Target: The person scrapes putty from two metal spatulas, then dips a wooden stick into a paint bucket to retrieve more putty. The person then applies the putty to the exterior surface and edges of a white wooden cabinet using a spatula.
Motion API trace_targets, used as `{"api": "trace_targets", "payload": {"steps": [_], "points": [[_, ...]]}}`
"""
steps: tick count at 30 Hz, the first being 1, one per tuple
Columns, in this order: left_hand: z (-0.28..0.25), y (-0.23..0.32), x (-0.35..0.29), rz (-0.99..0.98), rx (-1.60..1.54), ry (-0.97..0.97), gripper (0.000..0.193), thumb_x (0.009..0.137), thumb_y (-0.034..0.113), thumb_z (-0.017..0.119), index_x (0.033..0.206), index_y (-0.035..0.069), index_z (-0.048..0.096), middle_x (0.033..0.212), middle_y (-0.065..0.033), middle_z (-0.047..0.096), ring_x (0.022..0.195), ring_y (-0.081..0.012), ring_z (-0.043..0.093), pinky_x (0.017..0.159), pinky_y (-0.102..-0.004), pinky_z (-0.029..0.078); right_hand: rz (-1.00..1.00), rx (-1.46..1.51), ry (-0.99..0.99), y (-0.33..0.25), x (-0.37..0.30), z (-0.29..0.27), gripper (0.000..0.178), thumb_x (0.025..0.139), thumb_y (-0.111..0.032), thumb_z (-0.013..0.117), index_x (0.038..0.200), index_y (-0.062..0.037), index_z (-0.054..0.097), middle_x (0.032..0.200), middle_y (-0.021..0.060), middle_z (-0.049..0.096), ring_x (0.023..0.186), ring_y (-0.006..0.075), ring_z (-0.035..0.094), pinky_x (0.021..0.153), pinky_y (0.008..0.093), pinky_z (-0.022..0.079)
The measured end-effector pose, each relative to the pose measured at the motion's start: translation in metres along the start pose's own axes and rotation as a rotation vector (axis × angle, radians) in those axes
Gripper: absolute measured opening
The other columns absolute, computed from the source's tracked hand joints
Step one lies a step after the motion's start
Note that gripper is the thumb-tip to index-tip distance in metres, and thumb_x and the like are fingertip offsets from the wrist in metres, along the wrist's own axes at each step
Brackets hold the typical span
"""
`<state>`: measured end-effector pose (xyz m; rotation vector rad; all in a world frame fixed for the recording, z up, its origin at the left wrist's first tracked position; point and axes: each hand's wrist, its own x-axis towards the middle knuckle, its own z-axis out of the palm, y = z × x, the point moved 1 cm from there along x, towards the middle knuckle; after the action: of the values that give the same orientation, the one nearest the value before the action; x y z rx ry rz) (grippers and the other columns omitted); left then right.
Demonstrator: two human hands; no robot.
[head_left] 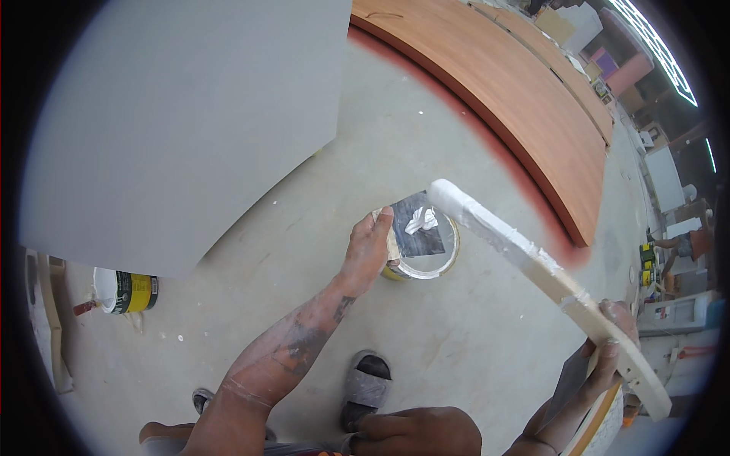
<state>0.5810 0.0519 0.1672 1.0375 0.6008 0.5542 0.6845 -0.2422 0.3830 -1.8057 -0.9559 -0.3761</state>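
My left hand (367, 247) is closed on a wide putty knife (414, 242), its dark flat blade carrying a white dab of putty (422, 220). The blade lies above an open bucket (437, 271) with a whitish rim, hiding part of its mouth. On the right, my right hand (613, 342) grips a long curved wooden strip (566, 287) near its lower end. White filler coats the strip's upper edge, and its far tip reaches beside the bucket. A dark flat piece (566, 376) shows by my right wrist; I cannot tell whether that hand holds it.
A large grey panel (198, 114) fills the upper left. Brown wooden boards (494, 83) with a red edge lie at the upper right. A second bucket (135, 291) with a brush (86, 307) stands left. Another person (692, 242) is far right.
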Motion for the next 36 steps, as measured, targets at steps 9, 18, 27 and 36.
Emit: {"api": "trace_targets", "payload": {"steps": [9, 18, 27, 36], "points": [[0.000, -0.005, 0.004, -0.039, 0.004, 0.073, 0.039, 0.107, 0.037, 0.045, 0.104, 0.002, 0.060, 0.083, -0.0018, 0.059, 0.068, -0.0088, 0.057, 0.059, -0.0281, 0.051, 0.040, 0.021, -0.301, 0.001, 0.000, 0.007, 0.052, 0.086, -0.042, 0.071, 0.105, 0.0069, 0.067, 0.089, 0.0185, 0.068, 0.076, 0.0251, 0.060, 0.065, 0.0349, 0.046], [-0.001, -0.002, 0.006, -0.129, -0.089, 0.034, 0.041, 0.107, 0.039, 0.047, 0.119, 0.002, 0.062, 0.108, -0.0024, 0.063, 0.096, -0.0096, 0.056, 0.085, -0.0269, 0.047, 0.115, 0.047, -0.258, 0.021, -0.016, 0.007, 0.046, 0.086, -0.040, 0.070, 0.102, 0.0032, 0.069, 0.088, 0.0163, 0.066, 0.071, 0.0210, 0.059, 0.062, 0.0336, 0.046], [0.001, -0.014, 0.009, -0.033, -0.159, 0.114, 0.036, 0.108, 0.034, 0.044, 0.109, 0.001, 0.060, 0.087, -0.0014, 0.065, 0.068, -0.0078, 0.060, 0.058, -0.0255, 0.051, 0.334, 0.182, 0.068, 0.061, -0.042, 0.000, 0.048, 0.089, -0.040, 0.065, 0.110, 0.0033, 0.066, 0.078, 0.0092, 0.060, 0.055, 0.0120, 0.048, 0.054, 0.0253, 0.038], [-0.013, -0.009, 0.003, -0.183, -0.124, 0.102, 0.045, 0.105, 0.039, 0.049, 0.127, 0.000, 0.057, 0.114, -0.0045, 0.063, 0.103, -0.0119, 0.057, 0.092, -0.0278, 0.045, 0.562, 0.770, 0.122, 0.115, -0.042, -0.010, 0.050, 0.100, -0.040, 0.051, 0.116, 0.0063, 0.060, 0.079, 0.0109, 0.062, 0.047, 0.0123, 0.046, 0.051, 0.0275, 0.041]]}}
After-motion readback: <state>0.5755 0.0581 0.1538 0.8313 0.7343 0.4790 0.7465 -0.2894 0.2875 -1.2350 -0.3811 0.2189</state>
